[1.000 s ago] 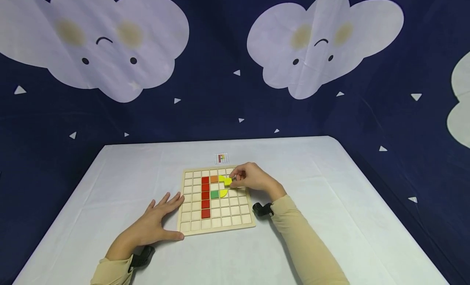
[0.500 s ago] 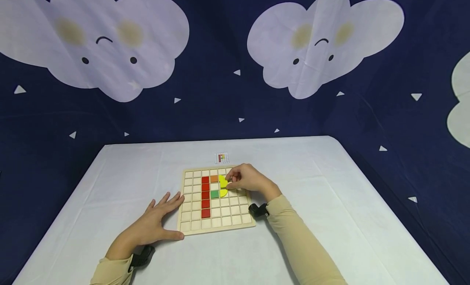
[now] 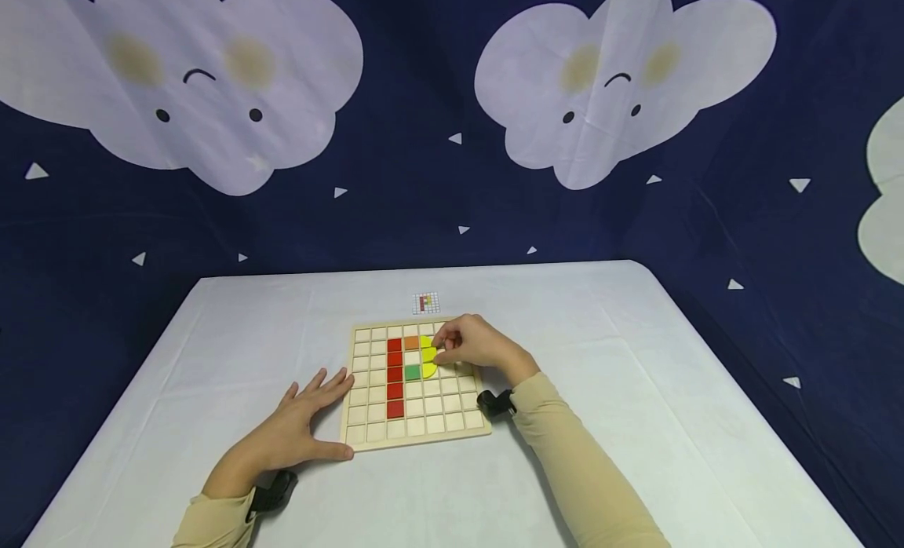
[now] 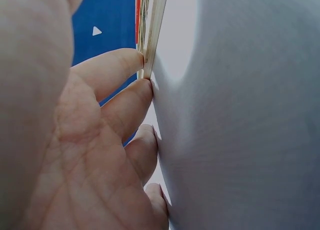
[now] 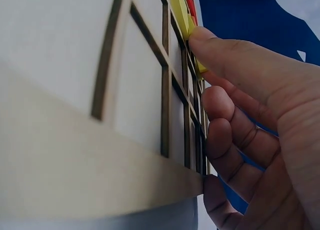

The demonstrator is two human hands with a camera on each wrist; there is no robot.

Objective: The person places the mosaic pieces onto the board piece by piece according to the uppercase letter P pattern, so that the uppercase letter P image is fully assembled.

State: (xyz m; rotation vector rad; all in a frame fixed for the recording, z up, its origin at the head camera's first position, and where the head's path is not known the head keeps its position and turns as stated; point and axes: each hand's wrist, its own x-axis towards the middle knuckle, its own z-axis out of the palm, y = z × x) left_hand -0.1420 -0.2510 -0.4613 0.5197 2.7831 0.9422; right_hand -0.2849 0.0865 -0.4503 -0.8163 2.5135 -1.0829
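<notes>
A wooden grid board (image 3: pixel 452 437) lies on the table. My right hand (image 3: pixel 482 348) pinches a yellow square tile (image 3: pixel 428 355) between thumb and forefinger. That tile is at a cell between two yellow rounded tiles, the lower one (image 3: pixel 428 370) plainly a quarter circle. In the right wrist view, the thumb (image 5: pixel 235 59) touches yellow and the other fingers are curled. My left hand (image 3: pixel 293 430) rests at the board's left edge, its fingers spread and thumb by the near corner. Red square tiles (image 3: pixel 395 375) form a column. An orange tile (image 3: pixel 412 342) and green tile (image 3: pixel 413 372) lie right of it.
A small printed card (image 3: pixel 427 303) with a coloured grid pattern lies just beyond the board. White cloth covers the table (image 3: pixel 600 320). Behind it hangs a dark blue cloth (image 3: pixel 417 155) with clouds and triangles. Each wrist carries a black camera.
My right hand has moved slightly left, bringing the yellow square tile from right of the yellow column into the cell between the two rounded tiles. The left hand stays in place.
</notes>
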